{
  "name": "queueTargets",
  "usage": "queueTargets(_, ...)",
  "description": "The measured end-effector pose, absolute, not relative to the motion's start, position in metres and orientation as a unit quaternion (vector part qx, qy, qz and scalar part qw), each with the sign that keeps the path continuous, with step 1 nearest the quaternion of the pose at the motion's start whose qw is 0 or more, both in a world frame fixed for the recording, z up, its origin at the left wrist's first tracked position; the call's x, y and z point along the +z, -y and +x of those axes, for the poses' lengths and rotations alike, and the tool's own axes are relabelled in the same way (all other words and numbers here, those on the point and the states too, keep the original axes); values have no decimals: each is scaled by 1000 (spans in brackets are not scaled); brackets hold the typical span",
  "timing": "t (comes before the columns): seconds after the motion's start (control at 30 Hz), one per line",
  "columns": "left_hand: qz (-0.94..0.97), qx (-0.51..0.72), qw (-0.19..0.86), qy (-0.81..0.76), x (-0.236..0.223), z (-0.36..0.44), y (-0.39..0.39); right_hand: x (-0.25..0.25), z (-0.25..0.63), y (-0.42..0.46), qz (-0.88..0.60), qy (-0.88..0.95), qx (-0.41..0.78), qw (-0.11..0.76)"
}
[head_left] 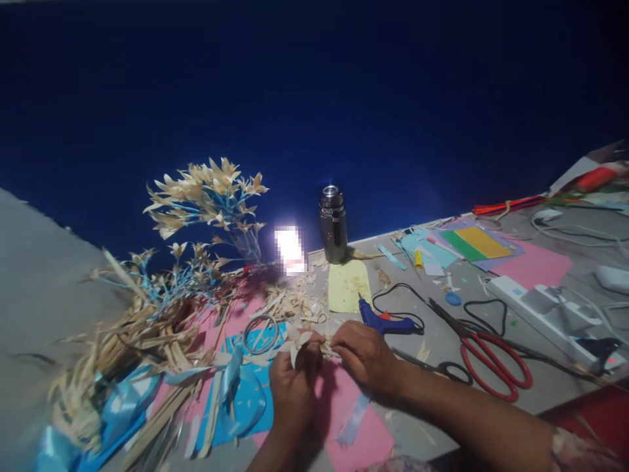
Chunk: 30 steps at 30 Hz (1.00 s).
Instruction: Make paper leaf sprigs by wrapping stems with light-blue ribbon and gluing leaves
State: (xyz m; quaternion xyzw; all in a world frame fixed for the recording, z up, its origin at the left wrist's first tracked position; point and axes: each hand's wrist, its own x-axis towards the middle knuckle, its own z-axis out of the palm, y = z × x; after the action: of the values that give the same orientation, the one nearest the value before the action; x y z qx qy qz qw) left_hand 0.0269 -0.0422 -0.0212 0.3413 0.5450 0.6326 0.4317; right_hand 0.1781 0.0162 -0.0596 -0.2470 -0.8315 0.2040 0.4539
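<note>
Between the fingers of my left hand (293,387) is a pale flower (297,344) that looks made of dried husk, its petals spread upward. My right hand (366,354) is close by on the right, thumb and fingertips pinched together; whatever they hold is too small to make out. Both hands are over pink paper (356,419). Just beyond my right hand lies a blue glue gun (386,321), its nozzle toward a yellow sheet (348,285). Left of the hands is a ring-shaped roll (260,334) on blue paper (265,380).
Finished husk flowers (206,190) on blue stems stand at the back left, above dried husk strips (83,387). A dark flask (333,226) stands near a bright lamp (291,249). Red-handled scissors (496,367), cables and a power strip (545,321) lie on the right.
</note>
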Motion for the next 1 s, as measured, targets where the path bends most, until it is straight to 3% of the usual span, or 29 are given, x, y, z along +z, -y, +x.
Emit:
queueTargets(0.23, 386, 627, 449, -506, -20, 24, 38, -57, 181, -15, -250, 838, 236, 424)
queueTargets(0.37, 382, 587, 483, -525, -22, 22, 34, -54, 182, -17, -291, 791, 316, 435)
queueTargets(0.8, 313, 585, 458, -592, -6, 10, 44, -51, 181, -19, -353, 619, 566, 414)
queueTargets(1.0, 290, 606, 507, -541, -8, 14, 43, -50, 180, -19, -346, 590, 609, 401)
